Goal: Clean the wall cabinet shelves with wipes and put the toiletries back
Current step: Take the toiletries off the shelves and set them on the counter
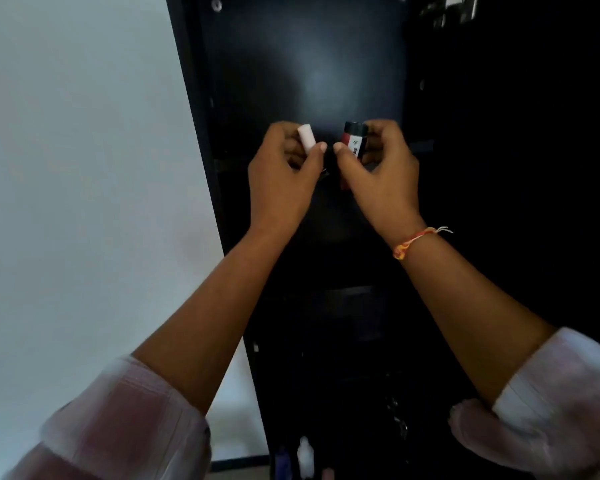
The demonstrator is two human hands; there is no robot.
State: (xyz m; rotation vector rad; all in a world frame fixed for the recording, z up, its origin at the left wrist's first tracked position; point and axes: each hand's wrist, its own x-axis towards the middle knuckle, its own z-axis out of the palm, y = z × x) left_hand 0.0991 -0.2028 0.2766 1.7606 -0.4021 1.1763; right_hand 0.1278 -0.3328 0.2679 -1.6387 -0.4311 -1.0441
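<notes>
Your left hand (pixel 281 174) pinches a small white tube (pixel 306 136). The thumb tip is on its lower end, the fingers are curled tight behind it, and the tube's top leans slightly left.

Your right hand (pixel 381 174) grips a red container (pixel 353 144) with a black cap and white label. The fingers wrap round the far side and the thumb is on the front. Its lower part is hidden by the hand.

Both items are up in front of the black wall cabinet (pixel 309 64), level with the shelf edge (pixel 421 147). I can't tell if either touches the shelf. The thumb tips are just apart.

There's an orange thread bracelet (pixel 417 240) on your right wrist. A white bottle (pixel 305 455) stands low in the cabinet, blurred.
</notes>
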